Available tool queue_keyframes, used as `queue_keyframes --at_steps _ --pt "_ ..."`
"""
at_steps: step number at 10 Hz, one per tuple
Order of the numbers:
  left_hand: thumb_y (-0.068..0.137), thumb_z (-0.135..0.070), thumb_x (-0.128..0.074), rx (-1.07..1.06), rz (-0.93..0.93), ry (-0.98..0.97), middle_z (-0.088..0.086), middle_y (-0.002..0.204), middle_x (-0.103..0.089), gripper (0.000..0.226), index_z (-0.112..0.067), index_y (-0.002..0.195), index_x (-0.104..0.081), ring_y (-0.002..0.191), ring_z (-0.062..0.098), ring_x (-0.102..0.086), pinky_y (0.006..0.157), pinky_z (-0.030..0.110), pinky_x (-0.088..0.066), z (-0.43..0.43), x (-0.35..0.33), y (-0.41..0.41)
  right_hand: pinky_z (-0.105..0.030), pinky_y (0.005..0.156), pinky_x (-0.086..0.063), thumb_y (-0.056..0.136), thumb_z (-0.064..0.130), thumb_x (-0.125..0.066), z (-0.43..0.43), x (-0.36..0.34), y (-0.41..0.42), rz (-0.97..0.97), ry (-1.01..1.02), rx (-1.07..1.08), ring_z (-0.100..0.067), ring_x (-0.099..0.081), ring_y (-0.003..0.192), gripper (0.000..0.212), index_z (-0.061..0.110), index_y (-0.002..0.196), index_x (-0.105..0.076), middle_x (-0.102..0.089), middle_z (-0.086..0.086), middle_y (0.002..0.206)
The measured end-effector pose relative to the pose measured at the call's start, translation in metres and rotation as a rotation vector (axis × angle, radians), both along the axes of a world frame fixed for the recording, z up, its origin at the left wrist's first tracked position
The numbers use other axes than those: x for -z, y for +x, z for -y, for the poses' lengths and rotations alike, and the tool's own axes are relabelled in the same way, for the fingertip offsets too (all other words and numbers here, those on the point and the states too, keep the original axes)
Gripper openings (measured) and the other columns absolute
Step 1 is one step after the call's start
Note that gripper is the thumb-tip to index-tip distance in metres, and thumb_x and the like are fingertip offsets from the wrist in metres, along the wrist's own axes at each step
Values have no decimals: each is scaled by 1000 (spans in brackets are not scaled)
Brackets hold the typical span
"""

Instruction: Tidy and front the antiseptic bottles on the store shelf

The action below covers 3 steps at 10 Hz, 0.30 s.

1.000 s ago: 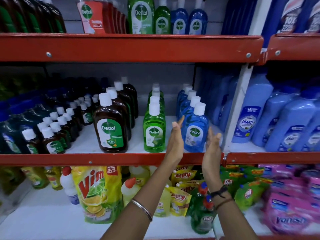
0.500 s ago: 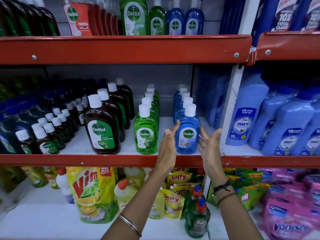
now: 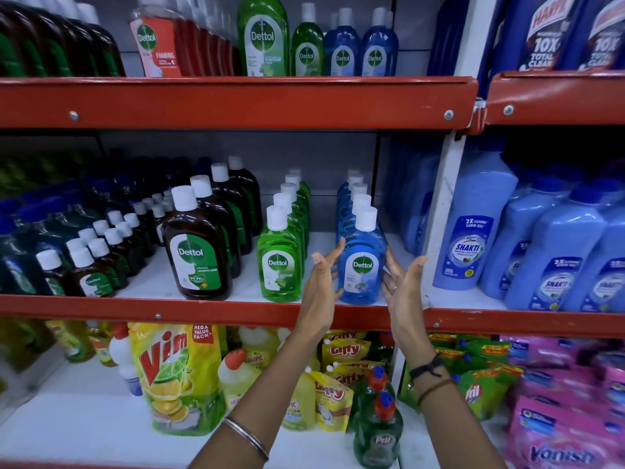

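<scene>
A row of blue Dettol bottles stands on the middle red shelf (image 3: pixel 203 311), with the front bottle (image 3: pixel 361 265) upright at the shelf edge and its label facing me. My left hand (image 3: pixel 319 282) lies flat against its left side, fingers straight and thumb near the base. On the other side my right hand (image 3: pixel 402 282) is held palm inward, fingertips at the bottle's right edge. Neither hand wraps around it. Left of it stand a row of green Dettol bottles (image 3: pixel 279 265) and a row of large brown ones (image 3: pixel 196 255).
Small brown bottles (image 3: pixel 91 272) crowd the shelf's left part. A white upright post (image 3: pixel 439 214) stands just right of my right hand, with light-blue Shakti bottles (image 3: pixel 473 238) beyond it. The upper shelf (image 3: pixel 236 103) overhangs. A Vim pouch (image 3: pixel 169 374) and other cleaners fill the lower shelf.
Both hands have come in from in front of the blue bottle to flank it closely at its sides. The bottle stays at the shelf edge; the view shifted slightly.
</scene>
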<state>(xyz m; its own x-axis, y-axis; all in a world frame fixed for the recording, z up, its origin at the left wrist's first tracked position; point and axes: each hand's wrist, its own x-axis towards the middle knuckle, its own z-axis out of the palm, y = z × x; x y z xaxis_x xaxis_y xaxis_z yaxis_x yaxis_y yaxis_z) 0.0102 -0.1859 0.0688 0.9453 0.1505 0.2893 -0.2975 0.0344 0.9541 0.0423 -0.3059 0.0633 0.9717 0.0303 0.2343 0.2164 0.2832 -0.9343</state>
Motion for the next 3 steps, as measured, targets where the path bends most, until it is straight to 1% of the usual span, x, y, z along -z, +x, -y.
queue_keyframes --at_steps 1,2,3 --pt "51 -101 -16 -19 -22 14 -4 129 -50 93 -52 125 -47 121 12 -51 96 27 -50 0 1 -1 -2 67 -46 34 104 -30 -2 -2 -4 5 -3 3 14 -53 91 127 29 136 -45 -50 15 120" --pt "73 -79 -12 -38 -34 34 -5 131 -49 64 -56 122 -47 131 19 -48 81 14 -52 0 1 -1 -2 68 -46 33 103 -33 -2 -3 -4 13 4 -3 10 -53 99 132 26 139 -41 -48 14 125" --pt "68 -92 -9 -66 17 54 -13 137 -44 67 -65 118 -44 135 16 -43 95 23 -49 -4 4 -1 -4 81 -43 42 102 -31 -1 0 -7 55 -30 24 -6 -46 122 125 26 142 -37 -44 11 135"
